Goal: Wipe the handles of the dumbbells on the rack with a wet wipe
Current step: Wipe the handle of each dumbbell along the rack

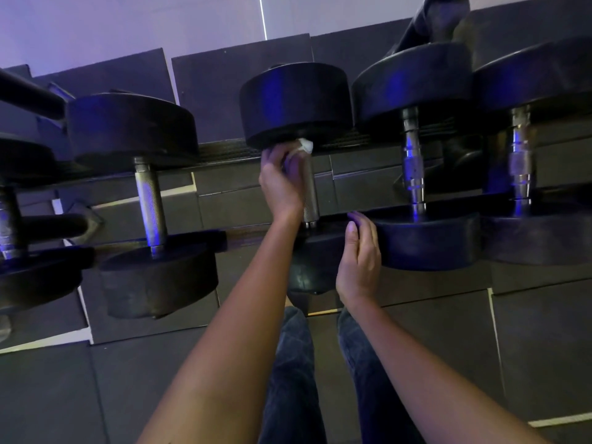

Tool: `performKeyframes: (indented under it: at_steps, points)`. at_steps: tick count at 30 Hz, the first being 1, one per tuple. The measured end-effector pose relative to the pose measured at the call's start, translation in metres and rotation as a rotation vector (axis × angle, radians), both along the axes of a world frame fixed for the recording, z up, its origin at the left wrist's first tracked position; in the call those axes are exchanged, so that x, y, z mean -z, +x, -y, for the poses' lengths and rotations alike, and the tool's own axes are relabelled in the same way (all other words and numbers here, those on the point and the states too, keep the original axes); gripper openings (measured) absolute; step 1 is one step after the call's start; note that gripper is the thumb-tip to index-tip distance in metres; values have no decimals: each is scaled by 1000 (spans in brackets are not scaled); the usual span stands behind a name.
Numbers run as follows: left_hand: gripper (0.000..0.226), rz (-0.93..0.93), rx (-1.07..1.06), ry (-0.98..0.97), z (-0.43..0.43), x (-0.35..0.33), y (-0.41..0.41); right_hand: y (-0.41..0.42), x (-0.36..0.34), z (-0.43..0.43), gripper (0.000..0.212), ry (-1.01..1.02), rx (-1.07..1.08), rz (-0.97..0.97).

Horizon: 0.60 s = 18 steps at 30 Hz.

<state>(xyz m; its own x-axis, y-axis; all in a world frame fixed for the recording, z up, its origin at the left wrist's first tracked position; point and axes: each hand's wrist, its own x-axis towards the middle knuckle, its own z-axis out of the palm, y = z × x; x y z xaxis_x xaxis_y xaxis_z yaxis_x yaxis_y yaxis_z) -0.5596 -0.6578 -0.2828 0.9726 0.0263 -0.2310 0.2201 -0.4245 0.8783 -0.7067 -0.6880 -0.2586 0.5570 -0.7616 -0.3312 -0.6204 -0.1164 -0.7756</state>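
The left hand (pixel 282 184) is curled round the handle (pixel 311 193) of the middle dumbbell (pixel 294 104), clamping a white wet wipe (pixel 304 145) against its far end, just under the far weight. The right hand (pixel 360 254) rests with relaxed fingers on the near weight (pixel 307 270), holding nothing, likely steadying it. The job looks partway done. The handles to the left (pixel 150 200) and right (pixel 413 161) on the rack (pixel 221 152) carry no wipe, and I cannot tell whether they are already cleaned.
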Motion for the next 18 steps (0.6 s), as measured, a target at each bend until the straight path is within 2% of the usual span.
performKeyframes:
  at_steps: [2, 4, 7, 9, 11, 13, 15, 18]
  points:
    - [8, -146, -104, -184, -1, 6, 5, 0, 0, 0, 54, 31, 11, -11]
    - [18, -320, -225, -373, -6, 16, 10, -1, 0, 0, 55, 30, 9, -7]
    - [23, -601, -300, -551, -9, 22, 12, 0, 2, 0, 58, 8, 8, 5]
    - [27, -654, -350, -636, -6, 18, 12, 0, 3, 0, 56, 0, 8, 3]
    - [27, -566, -362, -586, -5, 15, 13, 0, 3, 0, 56, -3, 2, -6]
    - [20, -337, -281, -376, -8, 11, 13, -1, 4, 0, 56, -4, -2, -15]
    - [10, -108, -113, -121, -11, 4, 8, -1, 3, -1, 57, -4, -3, -17]
    - [20, 218, 215, 155, -12, -2, -1, -1, 2, -1, 57, 2, -4, -15]
